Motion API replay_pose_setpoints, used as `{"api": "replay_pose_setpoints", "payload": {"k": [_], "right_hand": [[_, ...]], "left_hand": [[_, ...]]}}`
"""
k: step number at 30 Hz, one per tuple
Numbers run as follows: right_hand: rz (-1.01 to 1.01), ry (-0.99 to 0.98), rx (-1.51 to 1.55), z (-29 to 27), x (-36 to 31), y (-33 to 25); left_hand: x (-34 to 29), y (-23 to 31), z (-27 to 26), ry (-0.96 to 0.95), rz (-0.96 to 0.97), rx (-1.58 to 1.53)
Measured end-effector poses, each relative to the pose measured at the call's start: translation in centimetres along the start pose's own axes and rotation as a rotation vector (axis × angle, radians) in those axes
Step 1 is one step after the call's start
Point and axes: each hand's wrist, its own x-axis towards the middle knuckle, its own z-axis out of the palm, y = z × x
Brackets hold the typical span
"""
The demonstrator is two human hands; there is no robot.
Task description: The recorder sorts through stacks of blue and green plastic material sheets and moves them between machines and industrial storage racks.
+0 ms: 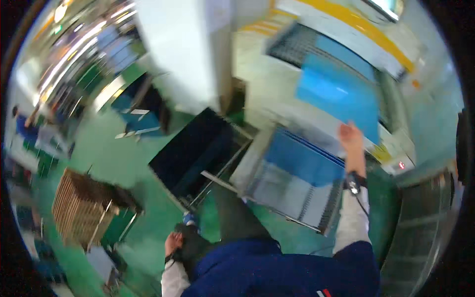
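My right hand (pixel 350 136) reaches forward and grips the near edge of a translucent blue sheet (pixel 336 91). The sheet slants across the front of a white and yellow machine (pixel 277 91), and its far end lies over the machine's bed. Below my right forearm stands a rack cart (pixel 297 198) with toothed side rails and a blue sheet at its far end. Down by my thigh hangs my left hand (pixel 174 242), with loosely bent fingers and nothing visible in it. Motion blur softens the fingers of both hands.
Left of the rack cart stands another cart with a dark top (pixel 198 153). A stack of brown boards (pixel 81 210) sits on a trolley at the left. A white pillar (pixel 183 54) rises behind. Another person (pixel 37 131) is at the far left. A dark rack (pixel 420 222) stands at right.
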Motion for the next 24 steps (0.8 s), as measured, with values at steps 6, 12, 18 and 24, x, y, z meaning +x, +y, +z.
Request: {"api": "replay_pose_setpoints", "payload": {"k": [6, 12, 18, 24], "right_hand": [[0.898, 0.227, 1.533, -0.3, 2.0, 6.7], [0.849, 0.389, 1.459, 0.4, 6.5, 6.3], [0.927, 0.347, 1.431, 1.1, 7.7, 7.9], [0.925, 0.271, 1.352, 1.0, 8.7, 10.1]], "left_hand": [[3.3, 0.9, 3.6, 0.452, 0.014, 0.335], [1.8, 0.6, 4.6, 0.57, 0.058, 0.346], [2.0, 1.2, 4.2, 0.699, 0.024, 0.331], [2.5, 1.1, 2.2, 0.641, -0.005, 0.228]]}}
